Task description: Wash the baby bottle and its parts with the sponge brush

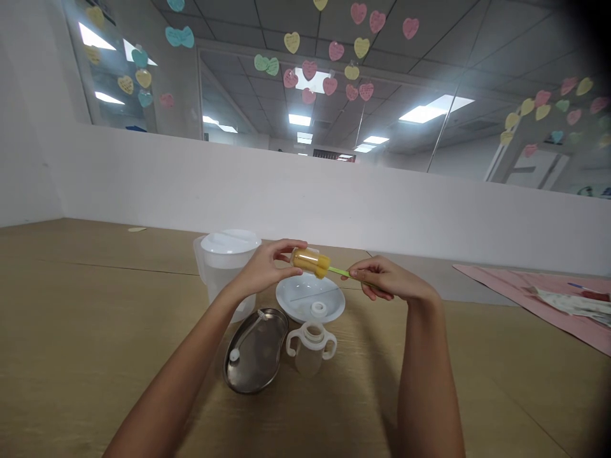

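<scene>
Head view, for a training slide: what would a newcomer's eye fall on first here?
The yellow sponge bottle brush at centre, its sponge end held by the left hand and its green handle pinched by the right hand. Pastel paper hearts dot the ceiling above. Below the hands, a steel kidney dish gleams on the wooden table.

I'm holding a bottle brush (317,264) nearly level in mid-air, my left hand (265,267) curling around its yellow sponge head (308,262) while my right hand (386,280) is pinching its thin green handle (340,272) far right.
</scene>
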Motion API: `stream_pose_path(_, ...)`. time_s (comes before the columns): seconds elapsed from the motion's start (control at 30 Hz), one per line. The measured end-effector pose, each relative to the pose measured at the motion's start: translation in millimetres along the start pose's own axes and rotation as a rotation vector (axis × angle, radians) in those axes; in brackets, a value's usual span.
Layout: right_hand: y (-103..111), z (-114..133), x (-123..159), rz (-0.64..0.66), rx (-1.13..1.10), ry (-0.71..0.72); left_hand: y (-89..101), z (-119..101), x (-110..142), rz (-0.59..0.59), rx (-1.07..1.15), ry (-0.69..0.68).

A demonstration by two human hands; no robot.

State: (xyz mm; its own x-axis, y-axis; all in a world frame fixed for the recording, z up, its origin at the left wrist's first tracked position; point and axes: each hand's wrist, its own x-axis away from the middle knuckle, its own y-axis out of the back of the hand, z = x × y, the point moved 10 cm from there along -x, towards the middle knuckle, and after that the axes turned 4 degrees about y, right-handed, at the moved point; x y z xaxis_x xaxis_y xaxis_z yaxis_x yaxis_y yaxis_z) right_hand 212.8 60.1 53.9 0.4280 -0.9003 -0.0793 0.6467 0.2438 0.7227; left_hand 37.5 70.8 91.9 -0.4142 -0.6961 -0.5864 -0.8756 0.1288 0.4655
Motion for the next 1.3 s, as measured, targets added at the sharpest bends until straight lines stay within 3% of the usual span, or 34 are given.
stream_pose_path(0.17,7,1,0,-0.061,0.012,-0.004,3.3,-5,0,-0.023,-0.012,0.003)
stream_pose_path(0.37,1,3,-1,0.006,0.024,0.028,7.2,-4,0,-0.065,-0.055,0.0)
stream_pose_path(0.6,7,-2,-1,-0.045,0.007,0.004,5.5,-3,1,-0.017,-0.026,-0.019)
stream_pose_path(0.8,3,-3,0,0.0,-0.018,0.021,13.0,-8,2,-0.067,0.017,-0.03)
stream_pose_path(0.97,9,-3,0,-0.055,-0.026,0.035,9.1,-9,2,-0.036,0.043,-0.04)
stream_pose_path(1.17,2,-7,-2,0.04,-0.046,0.079,11.1,-10,3,-0.051,0.068,-0.049)
stream_pose_path(1.3,6,-7,-2,0.01,-0.071,0.123,8.9,-9,3,-0.026,0.062,-0.033)
